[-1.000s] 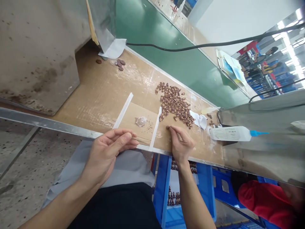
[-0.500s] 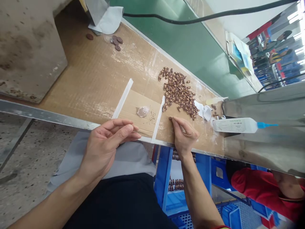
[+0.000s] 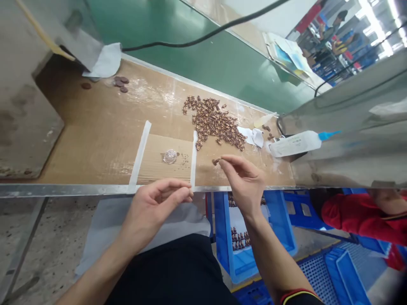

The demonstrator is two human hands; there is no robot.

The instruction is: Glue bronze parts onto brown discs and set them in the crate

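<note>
My right hand (image 3: 243, 180) pinches a small brown piece (image 3: 216, 162) between thumb and fingertips, just above the bench and in front of the heap. That heap (image 3: 216, 120) is made up of many small brown parts with shiny, gold-coloured bits. My left hand (image 3: 162, 201) is at the bench's front edge, thumb and fingertips pressed together. What it holds, if anything, is too small to make out. Beyond it, a small clear round dish (image 3: 170, 156) sits on a cardboard patch (image 3: 152, 167), with tiny dark specks (image 3: 184, 161) beside it.
White tape strips (image 3: 140, 152) flank the cardboard. A white bottle with a blue nozzle (image 3: 295, 144) leans at right, near crumpled white paper (image 3: 254, 136). Brown discs (image 3: 121, 82) lie far left. Under the bench is a blue crate (image 3: 237, 262) holding rows of parts. A person's red sleeve (image 3: 352, 216) shows right.
The view has swung, so the bench appears more level. My right hand still pinches a brown piece, now showing more of it. Both hands stay close together near the front edge.
</note>
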